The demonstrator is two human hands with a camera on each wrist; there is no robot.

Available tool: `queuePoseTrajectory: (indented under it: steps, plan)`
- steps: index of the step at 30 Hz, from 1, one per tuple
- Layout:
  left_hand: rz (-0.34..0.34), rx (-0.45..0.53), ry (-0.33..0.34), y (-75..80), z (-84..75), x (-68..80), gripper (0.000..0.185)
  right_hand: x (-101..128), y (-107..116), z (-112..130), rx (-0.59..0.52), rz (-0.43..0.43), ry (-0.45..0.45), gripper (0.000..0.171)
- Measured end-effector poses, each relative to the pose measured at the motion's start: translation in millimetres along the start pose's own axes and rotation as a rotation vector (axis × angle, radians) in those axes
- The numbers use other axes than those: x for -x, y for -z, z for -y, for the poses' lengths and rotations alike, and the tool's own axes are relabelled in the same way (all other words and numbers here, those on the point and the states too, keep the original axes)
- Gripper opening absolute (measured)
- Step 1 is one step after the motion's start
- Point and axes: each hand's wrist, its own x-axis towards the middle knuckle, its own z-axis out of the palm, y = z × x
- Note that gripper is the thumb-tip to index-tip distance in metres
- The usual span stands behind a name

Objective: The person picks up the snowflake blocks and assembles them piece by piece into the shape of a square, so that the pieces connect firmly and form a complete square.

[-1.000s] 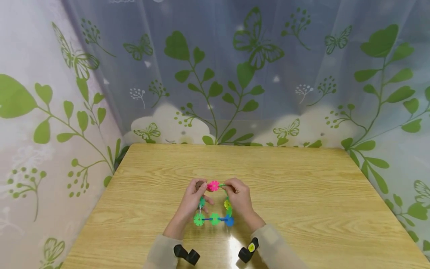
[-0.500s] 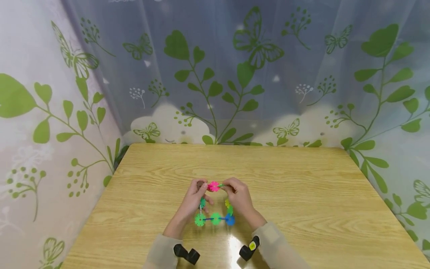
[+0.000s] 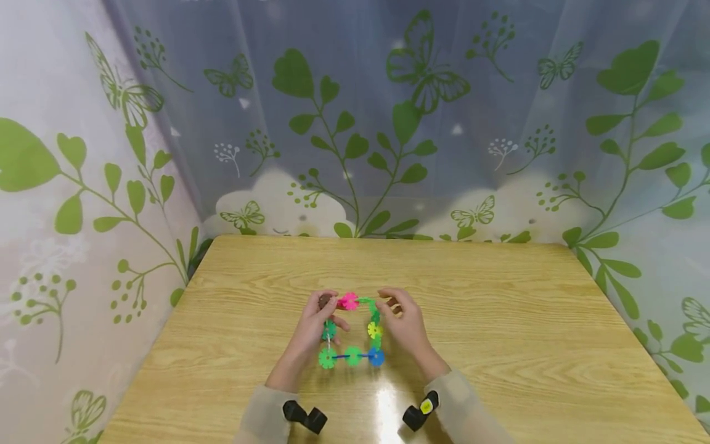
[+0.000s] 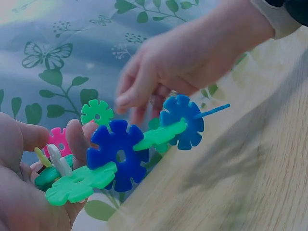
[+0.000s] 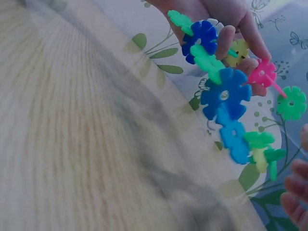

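Observation:
A chain of interlocking flower-shaped plastic discs [image 3: 353,356], in green, blue, yellow, pink and brown, is bent into a roughly square outline above the table. My left hand [image 3: 305,330] grips it at the far left corner, thumb on the brown disc [image 3: 325,301]. In the right wrist view a green disc [image 5: 291,103] ends the run beyond the pink disc [image 5: 262,72]. Apart from it, at the other end, hang more green pieces [image 5: 273,159]. My right hand [image 3: 407,324] is just right of the chain, fingers loosely bent and holding nothing; it is blurred in the left wrist view [image 4: 178,60].
The chain is over a wood-grain table [image 3: 471,296]. A curtain [image 3: 355,123] printed with leaves and butterflies hangs behind it and along both sides. Black wrist cameras [image 3: 304,417] sit on both sleeves.
My right hand has let go of the green disc at the far right and drawn back to the right. My left hand keeps its grip; the chain has shifted slightly away and left.

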Motion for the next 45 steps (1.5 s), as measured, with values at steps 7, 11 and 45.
queuePoseTrajectory:
  steps: [7,11,45]
  plan:
    - [-0.013,0.042,-0.023,0.2,5.2,-3.0,0.04,10,-4,-3,-0.284,0.022,-0.374,0.042]
    - [-0.009,0.058,-0.047,-1.4,6.0,-2.2,0.041,14,-9,-2,-0.57,0.053,-0.531,0.048]
    - [-0.078,0.103,-0.049,-5.2,13.4,-4.3,0.044,23,-13,20,-0.863,-0.041,-0.514,0.044]
